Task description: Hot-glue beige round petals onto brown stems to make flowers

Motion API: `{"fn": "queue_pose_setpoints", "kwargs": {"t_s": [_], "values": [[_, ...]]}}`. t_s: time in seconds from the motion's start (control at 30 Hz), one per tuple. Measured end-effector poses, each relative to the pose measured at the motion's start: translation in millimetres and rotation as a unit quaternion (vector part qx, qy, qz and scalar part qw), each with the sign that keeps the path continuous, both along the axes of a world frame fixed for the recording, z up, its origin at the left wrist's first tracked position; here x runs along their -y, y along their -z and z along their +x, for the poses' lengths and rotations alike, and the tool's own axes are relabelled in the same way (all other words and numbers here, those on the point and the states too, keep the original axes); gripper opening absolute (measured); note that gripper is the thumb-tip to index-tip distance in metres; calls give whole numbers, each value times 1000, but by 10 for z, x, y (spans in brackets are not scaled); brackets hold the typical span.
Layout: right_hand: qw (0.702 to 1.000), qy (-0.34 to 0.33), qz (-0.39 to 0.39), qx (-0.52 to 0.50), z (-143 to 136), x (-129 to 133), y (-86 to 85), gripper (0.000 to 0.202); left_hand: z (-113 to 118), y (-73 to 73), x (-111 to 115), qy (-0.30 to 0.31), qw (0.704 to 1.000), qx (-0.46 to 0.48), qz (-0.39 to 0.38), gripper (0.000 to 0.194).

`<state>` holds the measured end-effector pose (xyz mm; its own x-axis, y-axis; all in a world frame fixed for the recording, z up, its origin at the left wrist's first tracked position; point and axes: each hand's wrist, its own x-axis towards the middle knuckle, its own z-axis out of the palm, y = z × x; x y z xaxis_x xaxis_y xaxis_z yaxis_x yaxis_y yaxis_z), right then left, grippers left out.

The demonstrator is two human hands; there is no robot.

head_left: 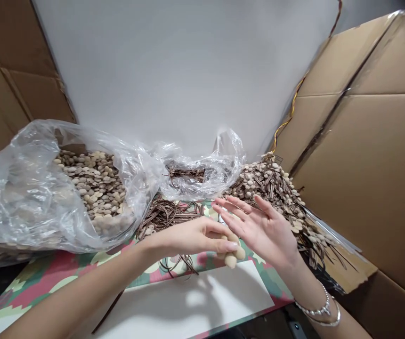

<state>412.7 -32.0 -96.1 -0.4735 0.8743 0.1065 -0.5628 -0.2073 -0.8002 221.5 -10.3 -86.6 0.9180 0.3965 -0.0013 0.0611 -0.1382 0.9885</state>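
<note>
Several pale, flat, rounded wooden-looking pieces [230, 260] are pinched between the thumb and fingers of my left hand [204, 235], above a white board [248, 285]. My right hand [266, 233] is held just beside it, palm turned up and fingers stretched out, with nothing visible in it. Behind my left hand lies a tangle of brown cords [169, 213]. More cord ends [177, 266] stick out below that hand. One brown cord [108, 313] lies across the left edge of the board.
On the left, a large clear plastic bag [22, 188] holds many pale pieces [93, 181]. A smaller bag [223, 165] with bundled brown cords [188, 174] stands behind. A heap of cords with pale pieces [269, 188] lies right. Cardboard [372, 155] walls both sides; patterned cloth [57, 268] covers the table.
</note>
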Motion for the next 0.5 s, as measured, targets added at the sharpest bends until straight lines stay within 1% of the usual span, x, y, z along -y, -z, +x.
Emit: {"fn": "queue_pose_setpoints", "kwargs": {"t_s": [0.07,0.13,0.23,0.3,0.33,0.43,0.5], "values": [[1000,-9,0,-8,-72,33,4,49,67,56,49,-37,999,29,15,23],[1000,1,9,-15,-131,64,12,49,94,79,74,-71,996,43,40,21],[999,29,41,-7,-170,104,25,48,80,71,65,-129,988,-7,80,21],[997,39,62,5,-160,128,21,48,44,40,38,-163,981,-45,91,24],[997,40,69,14,-148,140,15,50,21,16,23,-171,981,-47,82,24],[995,39,75,57,-103,169,-4,55,-70,-89,-13,-181,983,-8,38,22],[994,31,74,76,-62,180,14,57,-134,-171,-18,-189,982,11,25,21]]}}
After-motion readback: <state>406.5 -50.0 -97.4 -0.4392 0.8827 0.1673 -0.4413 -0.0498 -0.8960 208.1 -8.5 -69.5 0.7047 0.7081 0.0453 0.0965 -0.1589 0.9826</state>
